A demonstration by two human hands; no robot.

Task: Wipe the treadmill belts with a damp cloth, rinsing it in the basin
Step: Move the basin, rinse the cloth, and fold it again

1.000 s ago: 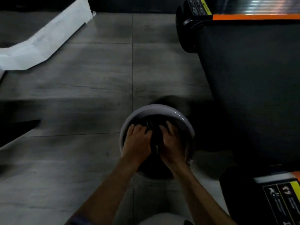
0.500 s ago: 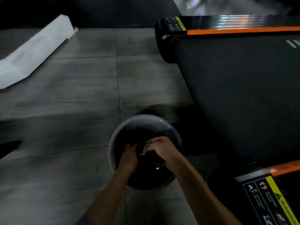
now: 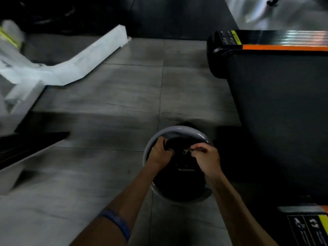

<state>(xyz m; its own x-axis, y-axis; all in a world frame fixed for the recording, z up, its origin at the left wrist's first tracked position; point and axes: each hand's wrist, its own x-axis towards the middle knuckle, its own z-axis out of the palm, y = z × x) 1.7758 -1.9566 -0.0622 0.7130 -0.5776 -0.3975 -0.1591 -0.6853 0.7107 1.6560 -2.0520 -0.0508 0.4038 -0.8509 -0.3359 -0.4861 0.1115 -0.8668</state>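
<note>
A round white basin point(image 3: 179, 130) sits on the grey tiled floor, its inside dark with water. Over it, my left hand point(image 3: 159, 153) and my right hand point(image 3: 207, 160) each grip an end of a dark wet cloth point(image 3: 177, 148), which stretches between them just above the water. The treadmill's black belt point(image 3: 284, 112) lies to the right of the basin, edged by an orange strip and a black end cap point(image 3: 220, 50).
White packaging pieces point(image 3: 71, 64) lie on the floor at the upper left. A dark slatted panel point(image 3: 26, 146) reaches in from the left edge. A second treadmill corner with warning labels point(image 3: 308, 226) sits at the lower right. Open floor tiles point(image 3: 106, 103) lie left of the basin.
Both hands have come up from pressing in the basin and moved apart, pulling the cloth out between them. The view has tilted upward, showing more of the far floor.
</note>
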